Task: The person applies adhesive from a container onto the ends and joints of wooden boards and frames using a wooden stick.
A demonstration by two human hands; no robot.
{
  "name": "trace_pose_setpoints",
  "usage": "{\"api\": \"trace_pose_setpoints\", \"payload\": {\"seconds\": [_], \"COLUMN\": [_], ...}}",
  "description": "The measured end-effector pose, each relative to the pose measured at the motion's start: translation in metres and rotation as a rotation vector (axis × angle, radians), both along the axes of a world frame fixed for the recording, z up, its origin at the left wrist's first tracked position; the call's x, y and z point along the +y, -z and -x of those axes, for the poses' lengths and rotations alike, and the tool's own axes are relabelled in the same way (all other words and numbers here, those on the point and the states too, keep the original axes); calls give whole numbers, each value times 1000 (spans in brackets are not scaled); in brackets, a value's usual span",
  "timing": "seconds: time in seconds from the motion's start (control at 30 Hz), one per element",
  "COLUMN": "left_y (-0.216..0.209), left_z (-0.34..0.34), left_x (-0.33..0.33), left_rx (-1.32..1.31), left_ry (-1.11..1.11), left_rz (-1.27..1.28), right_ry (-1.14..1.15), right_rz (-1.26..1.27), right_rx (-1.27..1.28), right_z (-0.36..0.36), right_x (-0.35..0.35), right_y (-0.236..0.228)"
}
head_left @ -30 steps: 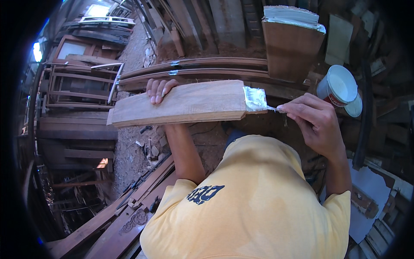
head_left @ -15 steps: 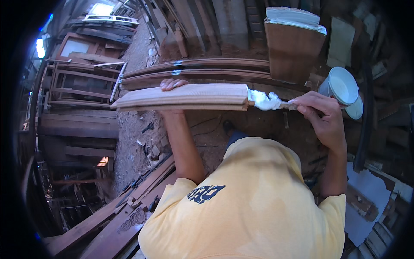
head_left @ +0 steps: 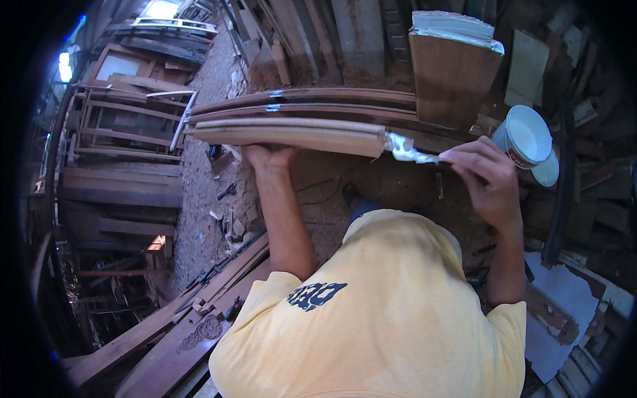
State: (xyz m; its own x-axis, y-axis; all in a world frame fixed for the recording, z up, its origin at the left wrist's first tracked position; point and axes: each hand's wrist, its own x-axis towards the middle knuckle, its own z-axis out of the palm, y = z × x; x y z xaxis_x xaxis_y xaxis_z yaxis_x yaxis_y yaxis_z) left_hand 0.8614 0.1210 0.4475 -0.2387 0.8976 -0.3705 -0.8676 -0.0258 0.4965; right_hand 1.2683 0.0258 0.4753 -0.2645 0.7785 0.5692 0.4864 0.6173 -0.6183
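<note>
My left hand (head_left: pixel 269 156) grips a pale wooden board (head_left: pixel 285 137) from its near side; my fingers are hidden behind it. The board has a grooved long edge and lies roughly level across the view. At its right end, white paste (head_left: pixel 402 147) covers the narrow end piece. My right hand (head_left: pixel 488 174) pinches a thin applicator (head_left: pixel 437 159), its tip in the white paste; whether it is a stick or a brush I cannot make out.
A white bucket (head_left: pixel 526 136) stands at the right beside a round lid (head_left: pixel 547 170). Long brown boards (head_left: pixel 318 109) lie just beyond my board. Stacked white-edged brown panels (head_left: pixel 454 79) stand at the back. Wooden frames (head_left: pixel 129 126) are at left, a carved plank (head_left: pixel 192 341) at lower left.
The board has rolled in my left hand, so its grooved edge now faces up and my fingertips have gone out of sight. My right hand has shifted slightly left and lower.
</note>
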Motion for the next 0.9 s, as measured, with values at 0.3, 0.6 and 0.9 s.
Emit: {"api": "trace_pose_setpoints", "payload": {"seconds": [0.3,0.6,0.9], "left_y": [-1,-5,-16], "left_z": [-12,-21,-29], "left_x": [-6,-6,-10], "left_rx": [264,152,144], "left_ry": [-72,-54,-134], "left_rz": [-13,43,167], "right_ry": [114,163,142], "right_rz": [165,-220,-307], "right_rx": [267,-45,-106], "right_z": [4,10,-3], "right_x": [3,32,16], "right_y": [7,26,41]}}
